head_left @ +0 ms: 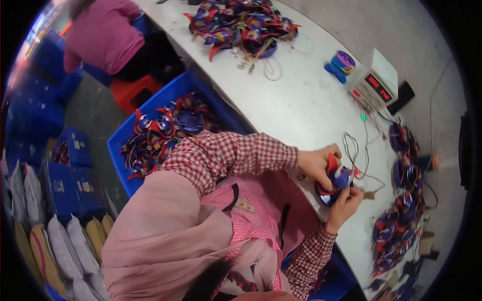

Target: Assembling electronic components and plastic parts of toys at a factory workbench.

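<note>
Near the table's front edge I hold a purple-and-red plastic part [342, 179] with wires, between both hands. My left hand [316, 164] is closed round its red, upper side, with the thumb pressed along it. On the near side, my right hand [345, 205] pinches its lower edge with thumb and fingertips. Whatever small piece may lie between those fingertips is hidden. Thin wires [368, 161] run over the table beside the part, toward a white power supply box [374, 83] with a red lit display.
A blue bin [116, 142] full of similar parts stands left of the white table [293, 93]. More parts lie in a pile [243, 30] at the far end and in a row [396, 226] on the right. A purple-and-blue tape dispenser [341, 65] and a seated person [103, 37] are farther off.
</note>
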`<control>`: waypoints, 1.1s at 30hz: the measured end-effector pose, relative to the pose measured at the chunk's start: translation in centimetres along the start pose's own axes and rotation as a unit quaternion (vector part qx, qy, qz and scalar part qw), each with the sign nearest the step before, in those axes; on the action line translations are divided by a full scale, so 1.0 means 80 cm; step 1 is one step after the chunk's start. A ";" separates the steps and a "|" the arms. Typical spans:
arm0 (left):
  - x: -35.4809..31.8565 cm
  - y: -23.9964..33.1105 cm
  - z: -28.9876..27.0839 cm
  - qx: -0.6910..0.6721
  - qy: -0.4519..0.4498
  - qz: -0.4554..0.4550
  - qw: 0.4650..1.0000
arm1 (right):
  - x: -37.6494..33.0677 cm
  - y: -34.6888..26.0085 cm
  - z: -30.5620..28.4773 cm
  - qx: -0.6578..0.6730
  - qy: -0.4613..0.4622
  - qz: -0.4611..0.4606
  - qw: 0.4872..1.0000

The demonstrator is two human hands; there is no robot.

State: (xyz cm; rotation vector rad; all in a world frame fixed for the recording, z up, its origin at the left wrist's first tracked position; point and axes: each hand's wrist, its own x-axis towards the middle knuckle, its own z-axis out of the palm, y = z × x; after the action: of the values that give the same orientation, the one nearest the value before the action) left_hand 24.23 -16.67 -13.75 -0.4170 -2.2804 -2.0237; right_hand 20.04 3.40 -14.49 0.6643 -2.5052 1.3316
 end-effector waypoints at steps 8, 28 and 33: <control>-0.025 0.059 -0.006 -0.298 0.055 -0.001 0.953 | 0.035 -0.088 0.006 0.274 -0.005 0.050 0.960; -0.406 0.094 -0.271 -0.215 0.570 -0.155 0.778 | 0.013 -0.074 0.079 0.026 -0.210 -0.077 0.974; -0.427 0.001 -0.178 -0.228 0.545 -0.270 0.761 | 0.012 -0.086 0.084 0.008 -0.204 -0.107 0.973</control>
State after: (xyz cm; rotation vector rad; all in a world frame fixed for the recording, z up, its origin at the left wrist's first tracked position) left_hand 55.22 -36.06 -19.49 1.2376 -1.1975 -2.0775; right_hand 22.66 -5.76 -12.88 1.2869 -2.6242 1.2405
